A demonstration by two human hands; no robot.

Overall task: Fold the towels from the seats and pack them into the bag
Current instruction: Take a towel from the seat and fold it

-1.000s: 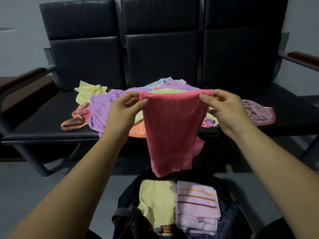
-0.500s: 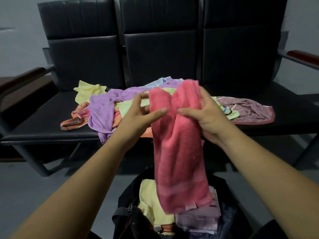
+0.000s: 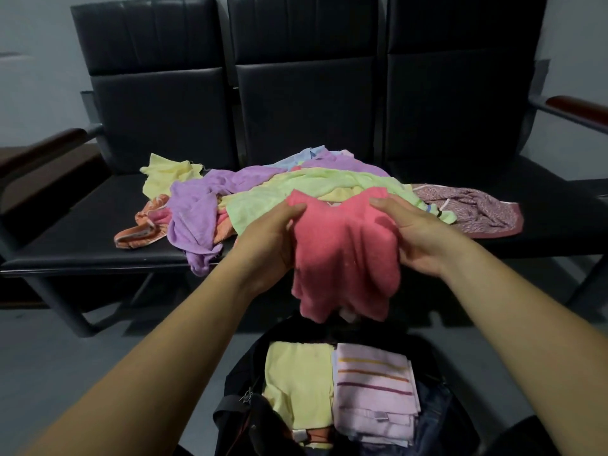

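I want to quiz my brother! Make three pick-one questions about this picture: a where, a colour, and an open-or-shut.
1. Where is the pink towel? A on a seat; B held over the bag; C on the floor.
2. What colour is the folded towel beside the striped towel? A yellow; B green; C brown.
3. The bag is: A zipped; B open; C upside down.
Answers: B, the left hand and right hand grip it above the bag; A, the yellow towel lies beside it; B, towels show inside.
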